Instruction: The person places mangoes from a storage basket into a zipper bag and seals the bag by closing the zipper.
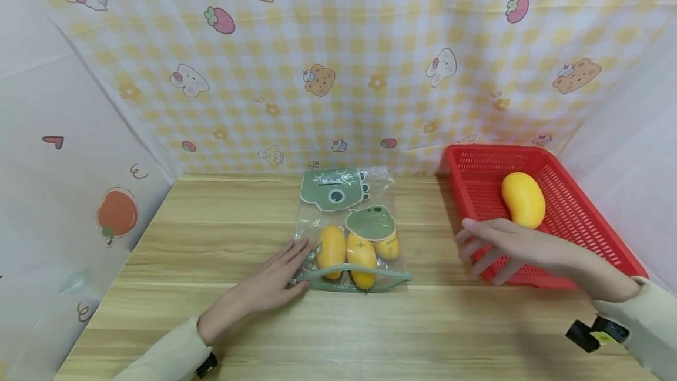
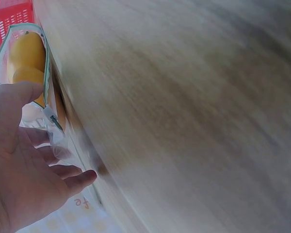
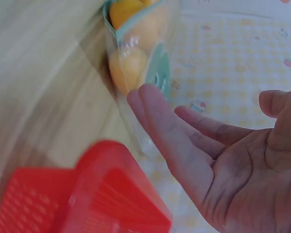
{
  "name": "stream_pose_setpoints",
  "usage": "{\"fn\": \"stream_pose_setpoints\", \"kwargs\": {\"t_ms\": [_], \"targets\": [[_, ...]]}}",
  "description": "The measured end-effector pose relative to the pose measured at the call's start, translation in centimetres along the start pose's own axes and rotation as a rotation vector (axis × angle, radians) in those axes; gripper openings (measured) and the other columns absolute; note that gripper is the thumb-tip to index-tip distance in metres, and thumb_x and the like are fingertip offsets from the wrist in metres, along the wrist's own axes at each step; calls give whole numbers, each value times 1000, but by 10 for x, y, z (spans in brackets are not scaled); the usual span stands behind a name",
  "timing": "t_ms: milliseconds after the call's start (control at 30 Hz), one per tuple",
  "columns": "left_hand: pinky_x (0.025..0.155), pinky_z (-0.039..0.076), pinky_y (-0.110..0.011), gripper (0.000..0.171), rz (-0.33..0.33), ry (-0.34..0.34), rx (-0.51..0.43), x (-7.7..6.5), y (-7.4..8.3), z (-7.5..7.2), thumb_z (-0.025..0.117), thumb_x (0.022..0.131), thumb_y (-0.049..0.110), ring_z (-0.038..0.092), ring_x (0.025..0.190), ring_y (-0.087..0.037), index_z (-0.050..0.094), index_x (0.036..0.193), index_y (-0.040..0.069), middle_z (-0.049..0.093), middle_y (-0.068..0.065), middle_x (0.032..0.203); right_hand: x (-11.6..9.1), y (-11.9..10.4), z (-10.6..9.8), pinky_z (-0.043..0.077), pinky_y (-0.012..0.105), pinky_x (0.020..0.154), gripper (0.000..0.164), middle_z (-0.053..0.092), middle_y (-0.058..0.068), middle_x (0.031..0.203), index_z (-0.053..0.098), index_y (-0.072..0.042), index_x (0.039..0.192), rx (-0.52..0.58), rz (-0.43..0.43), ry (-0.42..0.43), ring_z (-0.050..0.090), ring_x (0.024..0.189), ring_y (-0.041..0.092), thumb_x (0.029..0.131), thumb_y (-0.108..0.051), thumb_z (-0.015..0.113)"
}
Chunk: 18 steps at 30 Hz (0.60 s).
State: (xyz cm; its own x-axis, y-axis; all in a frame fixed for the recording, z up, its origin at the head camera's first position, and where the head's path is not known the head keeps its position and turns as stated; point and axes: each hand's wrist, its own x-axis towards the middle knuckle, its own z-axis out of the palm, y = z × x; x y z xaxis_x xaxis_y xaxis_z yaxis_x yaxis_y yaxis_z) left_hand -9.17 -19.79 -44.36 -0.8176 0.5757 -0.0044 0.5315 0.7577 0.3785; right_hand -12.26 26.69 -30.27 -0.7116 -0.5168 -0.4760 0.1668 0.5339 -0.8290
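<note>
A clear zip bag (image 1: 312,219) with green cartoon prints lies on the table, its green-edged mouth facing me and parted. Inside are 3 yellow mangoes (image 1: 332,247), one partly hidden by a print. At the bag's left edge is my left hand (image 1: 272,278), fingers extended; in the left wrist view its thumb is beside the green rim (image 2: 47,63). My right hand (image 1: 510,247) hovers over the near left part of a red basket (image 1: 587,204), fingers loosely spread and holding nothing. One yellow mango (image 1: 523,200) lies in that basket, just beyond the hand.
Behind the wooden table (image 1: 222,216) hangs a yellow checked cloth (image 1: 359,46) with cartoon prints. White cloth (image 1: 47,204) borders the left side, and another white sheet (image 1: 634,134) stands close beyond the basket on the right.
</note>
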Motion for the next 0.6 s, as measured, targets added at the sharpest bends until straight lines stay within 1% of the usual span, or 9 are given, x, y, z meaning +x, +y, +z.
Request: {"fn": "stream_pose_setpoints", "kwargs": {"t_ms": [233, 333, 433, 533, 600], "targets": [[114, 23, -59, 76, -2, 1, 0, 0, 1, 0, 64, 101, 36, 17, 148, -45, 29, 159, 1, 19, -22, 163, -5, -3, -9, 61, 49, 71, 54, 61, 20, 125, 51, 7, 139, -111, 18, 116, 66, 104, 37, 110, -38, 44], [113, 25, -60, 76, -2, -1, 4, 0, 1, 0, 63, 101, 37, 17, 148, -45, 29, 159, 1, 19, -22, 163, -7, -4, -13, 61, 48, 70, 55, 59, 21, 127, 50, 8, 139, -161, 10, 149, 66, 104, 36, 109, -38, 45], [112, 26, -61, 76, -4, -5, 6, 0, 1, -1, 63, 101, 37, 18, 148, -45, 28, 159, 2, 19, -21, 163, -9, -5, -18, 61, 46, 68, 57, 59, 22, 128, 49, 9, 139, -233, -7, 179, 66, 104, 36, 109, -38, 45], [112, 26, -61, 76, -4, -6, 8, 0, 1, -1, 63, 101, 38, 18, 147, -45, 28, 160, 2, 19, -22, 163, -9, -4, -23, 61, 44, 65, 59, 58, 26, 130, 46, 10, 142, -311, -27, 215, 66, 105, 38, 109, -39, 45], [112, 26, -61, 76, -2, -5, 10, 0, 1, -1, 63, 101, 37, 19, 147, -45, 28, 159, 2, 19, -22, 163, -9, -4, -25, 61, 41, 63, 59, 59, 25, 129, 46, 10, 143, -378, -45, 247, 67, 101, 35, 109, -39, 45]]}}
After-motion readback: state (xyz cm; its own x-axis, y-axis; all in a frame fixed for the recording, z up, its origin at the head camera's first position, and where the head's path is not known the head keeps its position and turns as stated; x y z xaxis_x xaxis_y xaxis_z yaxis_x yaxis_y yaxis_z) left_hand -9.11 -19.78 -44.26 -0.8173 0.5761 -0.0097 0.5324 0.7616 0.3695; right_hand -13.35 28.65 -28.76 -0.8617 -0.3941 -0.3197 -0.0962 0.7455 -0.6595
